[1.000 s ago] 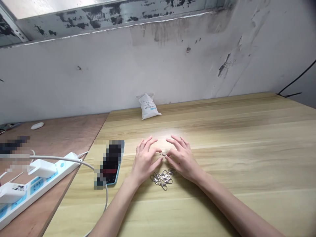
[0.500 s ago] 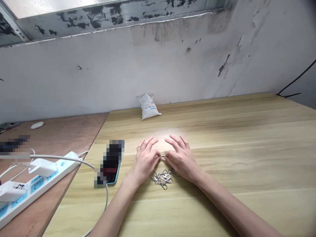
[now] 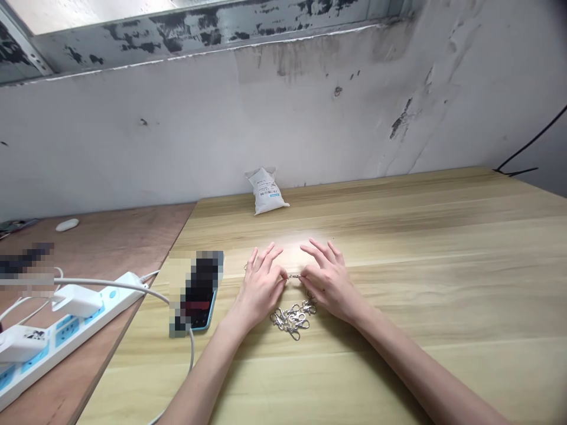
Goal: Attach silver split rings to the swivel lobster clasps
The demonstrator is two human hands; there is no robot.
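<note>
A small silver metal clasp (image 3: 293,276) spans the gap between my hands. My left hand (image 3: 262,288) pinches its left end between thumb and index finger, the other fingers raised. On the other end, the thumb and index finger of my right hand (image 3: 331,286) are closed, with its remaining fingers lifted and spread. Just below the hands lies a loose pile of silver swivel clasps (image 3: 291,320) on the wooden table (image 3: 425,248). A tiny ring-like piece (image 3: 245,267) shows partly behind my left hand.
A phone (image 3: 204,313), partly pixelated, lies left of my left arm, with a white cable (image 3: 192,354) beside it. The white power strip (image 3: 66,330) with chargers sits on a brown table at left. A white plastic packet (image 3: 267,192) stands near the wall.
My right hand has shifted slightly right and away from me, so more of the clasp shows between the fingertips. More of the pile is uncovered. My left hand has barely moved.
</note>
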